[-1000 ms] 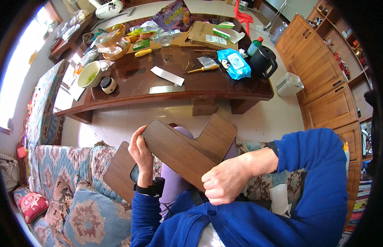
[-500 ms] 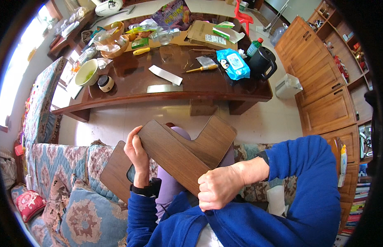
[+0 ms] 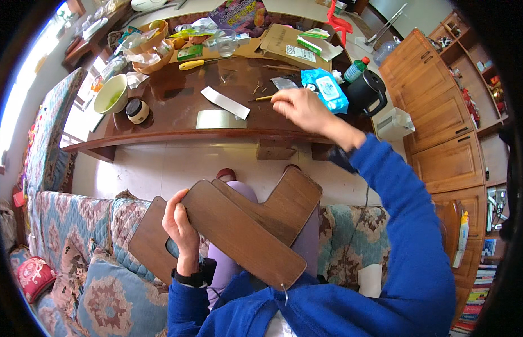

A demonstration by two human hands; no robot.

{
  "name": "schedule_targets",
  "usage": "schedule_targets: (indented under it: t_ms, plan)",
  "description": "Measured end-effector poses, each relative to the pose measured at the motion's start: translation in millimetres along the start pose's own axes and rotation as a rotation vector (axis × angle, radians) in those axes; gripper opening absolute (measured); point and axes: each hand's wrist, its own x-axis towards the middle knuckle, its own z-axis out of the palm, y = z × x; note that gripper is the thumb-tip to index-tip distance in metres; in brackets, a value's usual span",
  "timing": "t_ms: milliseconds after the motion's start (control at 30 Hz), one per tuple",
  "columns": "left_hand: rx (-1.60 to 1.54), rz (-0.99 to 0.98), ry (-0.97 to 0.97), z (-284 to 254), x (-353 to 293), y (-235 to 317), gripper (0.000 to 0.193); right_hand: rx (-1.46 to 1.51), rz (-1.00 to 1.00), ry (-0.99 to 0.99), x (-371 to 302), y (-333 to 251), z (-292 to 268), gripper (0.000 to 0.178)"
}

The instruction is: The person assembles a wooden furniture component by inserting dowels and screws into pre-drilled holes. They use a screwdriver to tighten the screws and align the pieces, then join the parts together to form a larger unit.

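My left hand (image 3: pixel 181 222) grips the upper left end of a dark brown wooden board (image 3: pixel 244 236) with rounded corners. It is part of a joined wooden piece; another panel (image 3: pixel 293 202) slants behind it over my lap, and a further panel (image 3: pixel 152 238) sticks out at the left. At the board's lower right end stands a thin metal pin (image 3: pixel 285 293), perhaps a screw. My right arm stretches over the table, and my right hand (image 3: pixel 303 109) has its fingers curled over a screwdriver (image 3: pixel 264 98). Its handle is mostly hidden beneath the hand.
On the dark table (image 3: pixel 171 106), a white strip (image 3: pixel 225 103) lies left of my right hand. A blue wipes pack (image 3: pixel 332 92), a black kettle (image 3: pixel 365 92) and a green bottle (image 3: pixel 356 70) stand to its right. A bowl (image 3: pixel 111 95) and jar (image 3: pixel 138 111) sit far left.
My right hand has left the board's lower end, where it was a fist, and reached forward to the screwdriver on the table. The metal pin now shows. My left hand keeps its hold.
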Motion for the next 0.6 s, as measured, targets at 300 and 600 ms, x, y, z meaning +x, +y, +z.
schedule_targets:
  t_ms: [300, 600]
  plan:
    - [-0.025, -0.124, 0.052, -1.1, 6.1, 6.7, 0.037, -0.545, 0.123, -0.036, 96.9, 170.7, 132.7, 0.017]
    - [-0.168, -0.175, -0.068, -8.0, 1.3, 11.9, 0.055, -0.627, 0.034, -0.132, 109.9, 201.4, 146.6, 0.019]
